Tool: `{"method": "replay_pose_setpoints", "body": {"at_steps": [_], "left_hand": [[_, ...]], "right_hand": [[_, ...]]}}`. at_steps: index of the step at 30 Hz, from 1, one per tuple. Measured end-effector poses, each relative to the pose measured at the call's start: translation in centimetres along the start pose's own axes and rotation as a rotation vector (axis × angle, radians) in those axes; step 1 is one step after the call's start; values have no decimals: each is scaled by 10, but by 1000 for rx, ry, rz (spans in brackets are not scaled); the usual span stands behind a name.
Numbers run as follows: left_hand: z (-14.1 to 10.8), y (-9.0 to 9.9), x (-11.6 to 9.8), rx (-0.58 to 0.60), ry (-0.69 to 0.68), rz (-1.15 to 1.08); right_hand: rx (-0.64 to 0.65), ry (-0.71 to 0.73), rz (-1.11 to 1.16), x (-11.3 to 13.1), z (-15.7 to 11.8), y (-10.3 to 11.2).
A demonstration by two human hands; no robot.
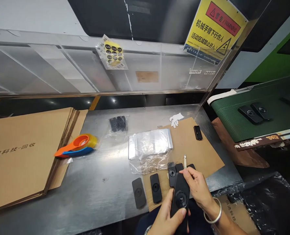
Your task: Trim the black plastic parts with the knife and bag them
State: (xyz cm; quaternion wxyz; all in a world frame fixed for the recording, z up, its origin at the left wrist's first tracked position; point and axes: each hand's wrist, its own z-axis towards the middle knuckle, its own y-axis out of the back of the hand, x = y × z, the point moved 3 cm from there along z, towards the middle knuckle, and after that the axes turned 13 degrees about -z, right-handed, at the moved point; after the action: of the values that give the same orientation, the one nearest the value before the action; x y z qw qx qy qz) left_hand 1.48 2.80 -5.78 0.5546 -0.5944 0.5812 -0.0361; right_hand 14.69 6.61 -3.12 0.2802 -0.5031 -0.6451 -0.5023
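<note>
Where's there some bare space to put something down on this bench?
The widest bare patch is steel tabletop, between the cardboard stack and the leftmost dark plate. A smaller one lies on the cardboard sheet, below the small black device. It's crowded around the left hand and right hand.

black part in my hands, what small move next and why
Probably run the right hand's fingers along the edge of the black part: they are at its far end, while the left hand grips it lower down, thumb beside the round recess.
</note>
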Motion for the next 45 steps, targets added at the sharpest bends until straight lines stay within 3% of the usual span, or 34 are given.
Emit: {"method": "replay_pose_setpoints", "body": {"at_steps": [5,10,13,17,21,25,29,32,35,38,41,45], "left_hand": [[2,16,16,7,2,20],[-6,33,24,-147,-217,474],[-8,26,16,-98,-186,585],[-5,12,1,30,-143,421],[-2,12,6,119,12,158],[-7,21,8,34,-151,438],[-11,22,8,-64,-85,620],[-8,12,0,26,-94,440],[-4,3,-8,149,-111,216],[-2,2,-7,189,-55,130],[-4,9,-1,144,-87,214],[-11,24,12,-31,-91,512]], "right_hand": [[234,23,161,4,-6,8],[117,-6,139,-2,-8,4],[43,-28,164,-2,-6,0],[140,-49,229,2,-5,8],[316,-55,237,4,-9,22],[251,-37,183,0,-11,19],[131,-16,109,0,-10,9],[147,-66,171,1,-9,10],[264,-95,235,3,-10,19],[326,-90,219,5,-14,29],[310,-65,140,5,-16,31],[201,-3,12,0,-14,23]]}}
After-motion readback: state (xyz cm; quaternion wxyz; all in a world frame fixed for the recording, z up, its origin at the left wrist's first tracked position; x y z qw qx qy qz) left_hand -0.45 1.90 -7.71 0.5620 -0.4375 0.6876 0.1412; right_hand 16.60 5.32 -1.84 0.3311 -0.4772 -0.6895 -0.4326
